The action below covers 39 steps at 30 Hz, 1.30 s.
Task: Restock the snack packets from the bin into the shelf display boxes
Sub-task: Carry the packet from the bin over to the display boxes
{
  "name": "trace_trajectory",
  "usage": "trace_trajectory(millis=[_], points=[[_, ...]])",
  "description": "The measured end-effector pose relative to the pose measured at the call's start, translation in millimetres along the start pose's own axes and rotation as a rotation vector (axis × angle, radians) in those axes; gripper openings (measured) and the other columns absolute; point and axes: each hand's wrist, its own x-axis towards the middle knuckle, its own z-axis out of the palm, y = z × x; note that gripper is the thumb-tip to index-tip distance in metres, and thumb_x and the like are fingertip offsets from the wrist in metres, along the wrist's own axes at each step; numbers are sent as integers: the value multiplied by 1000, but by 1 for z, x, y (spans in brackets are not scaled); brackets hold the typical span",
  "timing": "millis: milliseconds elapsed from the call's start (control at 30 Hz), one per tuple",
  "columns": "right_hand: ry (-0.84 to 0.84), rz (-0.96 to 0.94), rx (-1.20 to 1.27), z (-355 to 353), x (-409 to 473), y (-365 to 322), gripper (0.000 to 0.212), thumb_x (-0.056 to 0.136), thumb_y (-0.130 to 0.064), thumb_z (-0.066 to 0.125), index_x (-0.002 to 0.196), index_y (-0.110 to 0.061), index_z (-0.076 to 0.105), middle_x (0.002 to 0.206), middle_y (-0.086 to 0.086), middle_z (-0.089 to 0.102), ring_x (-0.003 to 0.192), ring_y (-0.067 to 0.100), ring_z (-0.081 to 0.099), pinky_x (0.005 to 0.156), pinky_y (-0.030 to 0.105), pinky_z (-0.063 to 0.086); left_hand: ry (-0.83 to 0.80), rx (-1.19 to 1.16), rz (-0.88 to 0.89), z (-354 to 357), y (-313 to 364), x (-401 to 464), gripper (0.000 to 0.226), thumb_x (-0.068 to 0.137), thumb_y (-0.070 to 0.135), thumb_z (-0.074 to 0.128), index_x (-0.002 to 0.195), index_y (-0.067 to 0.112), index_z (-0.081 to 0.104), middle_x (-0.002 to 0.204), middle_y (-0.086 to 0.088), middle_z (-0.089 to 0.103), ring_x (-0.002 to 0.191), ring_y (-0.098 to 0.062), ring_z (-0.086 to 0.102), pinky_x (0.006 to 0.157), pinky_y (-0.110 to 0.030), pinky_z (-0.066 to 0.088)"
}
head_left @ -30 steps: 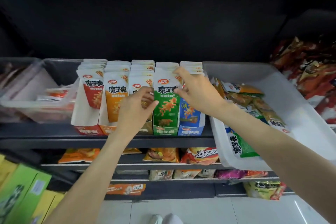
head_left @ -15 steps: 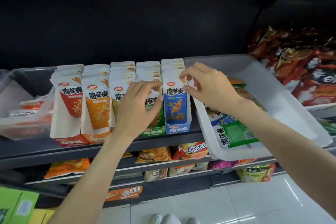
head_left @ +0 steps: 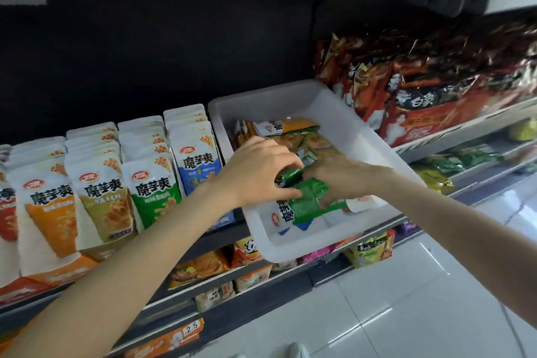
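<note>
Spanning the scene from left to right, a dark shelf [head_left: 220, 235] carries a row of display boxes filled with upright white snack packets, their front panels red, orange [head_left: 52, 212], olive [head_left: 106, 200], green [head_left: 155, 195] and blue [head_left: 197, 163] in turn. Just right of the blue row, a white plastic bin [head_left: 343, 122] sits on the same shelf, its near corner overhanging the edge. To the right of the bin, on a neighbouring shelf, stand large red and orange bags [head_left: 430, 90]. Lower shelves hold further mixed packets, with a price tag [head_left: 191, 326] reading 2.5 on the front rail; pale floor tiles [head_left: 406, 299] lie below. Inside the bin is a loose heap of small packets, orange ones [head_left: 293, 125] toward the back and green ones toward the front. Both hands are in the bin: the left hand [head_left: 258, 171] has fingers curled over a green packet [head_left: 290, 176], thumb beneath it; the right hand [head_left: 343, 174] has fingers bent down onto a bundle of green packets [head_left: 308, 200] that rests on the bin's white floor, its fingertips mostly hidden, so the exact grip cannot be told.
</note>
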Motion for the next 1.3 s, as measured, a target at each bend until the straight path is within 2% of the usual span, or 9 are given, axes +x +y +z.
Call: trace_trajectory(millis=[167, 300, 433, 533, 667, 833, 967, 1133, 1300], points=[[404, 135, 326, -25, -27, 16, 18, 81, -28, 71, 98, -28, 67, 89, -8, 67, 74, 15, 61, 72, 33, 46, 20, -18, -46, 14, -4, 24, 38, 84, 44, 64, 118, 28, 60, 112, 10, 62, 109, -13, 54, 99, -34, 34], [1072, 124, 441, -29, -53, -5, 10, 81, -11, 73, 90, -15, 73, 83, -1, 70, 65, 6, 59, 63, 18, 49, 551, -91, -177, 0, 1, 18, 19, 83, 23, 70, 101, 20, 64, 97, 5, 62, 91, -12, 55, 79, -23, 40], [1515, 89, 215, -25, -51, -45, 3, 79, 0, 71, 78, -2, 72, 78, 9, 69, 68, 16, 62, 60, 20, 48, 557, -844, -372, -31, 24, 2, 20, 88, 42, 60, 99, 26, 62, 88, 10, 70, 83, -3, 65, 77, -20, 51], [1489, -69, 5, -22, -37, -66, 12, 86, -1, 65, 79, -5, 74, 82, 6, 71, 70, 16, 61, 61, 22, 47, 488, -1245, -448, -39, 28, -6, 30, 82, 39, 63, 109, 28, 56, 92, 10, 72, 90, -9, 69, 78, -33, 56], [1268, -271, -39, -24, -24, -77, 19, 91, -25, 64, 92, -11, 75, 97, 2, 72, 86, 19, 65, 71, 29, 50, 640, -985, -468, -42, 13, -28, 35, 85, 9, 68, 109, 30, 53, 98, 11, 68, 91, -6, 66, 76, -30, 57], [1220, -147, 473, -61, -13, -82, 40, 86, -29, 68, 122, -14, 60, 113, 2, 60, 97, 13, 58, 80, 31, 51, 685, -837, -507, -51, -9, -66, 40, 84, 6, 69, 98, 39, 52, 89, 11, 66, 76, -1, 63, 66, -15, 50], [886, -197, 812, -105, 9, -96, 75, 78, -29, 76, 137, -37, 30, 118, -7, 56, 92, 7, 65, 71, 23, 54, 661, -670, -502, -58, -18, -104, 45, 83, 8, 70, 100, 45, 50, 80, 17, 64, 69, 3, 63, 64, -9, 47], [699, -378, 812, -118, 54, -135, 18, 83, -16, 72, 95, -18, 60, 83, 1, 68, 70, 21, 68, 64, 44, 56, 718, -520, -595, -49, -44, -149, 38, 83, 14, 71, 102, 40, 52, 88, 22, 62, 77, 6, 63, 69, -8, 48], [785, -328, 567, -106, 82, -160, 19, 84, -23, 70, 95, -10, 61, 69, -4, 61, 64, 16, 61, 64, 38, 51, 672, -575, -712, -28, -58, -173, 30, 81, 12, 73, 102, 25, 56, 86, 21, 60, 78, 13, 59, 66, -6, 47]])
